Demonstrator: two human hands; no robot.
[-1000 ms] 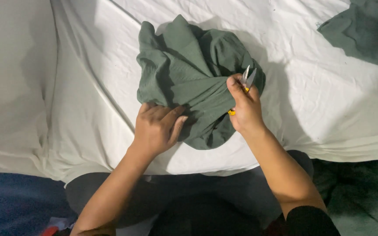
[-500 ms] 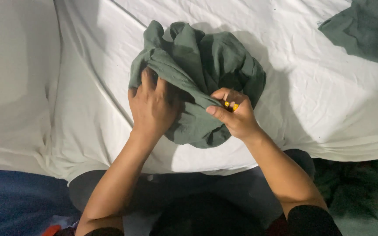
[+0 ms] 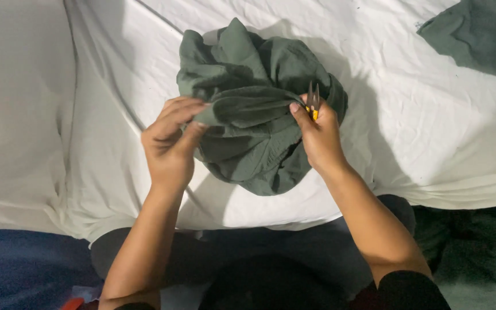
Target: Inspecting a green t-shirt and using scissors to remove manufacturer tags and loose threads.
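The left hand (image 3: 170, 143) is closing on the near end of a folded band of the green garment (image 3: 254, 115); its fingers are curling over the top of the fold and the thumb is pressing from below, so the cloth is being pinched between them. The right hand (image 3: 317, 138) is gripping the other end of the same fold, with the thumb lying along the edge of the cloth and the other fingers wrapping behind it. This hand is also holding a small pair of thread snips (image 3: 313, 103) with a yellow handle; the two thin metal blades are pointing up above the knuckles and are standing slightly apart. Both hands are staying apart from each other, and the fold is stretching between them in a nearly level line. The garment is a dull green colour, soft and much wrinkled, and it is lying in a loose round heap on the white sheet (image 3: 409, 126), just in front of the person, with the stretched fold lifted a little above the heap. Farther away, at the upper right corner, another piece of green cloth (image 3: 477, 34) is lying on the same sheet, well apart from the hands.
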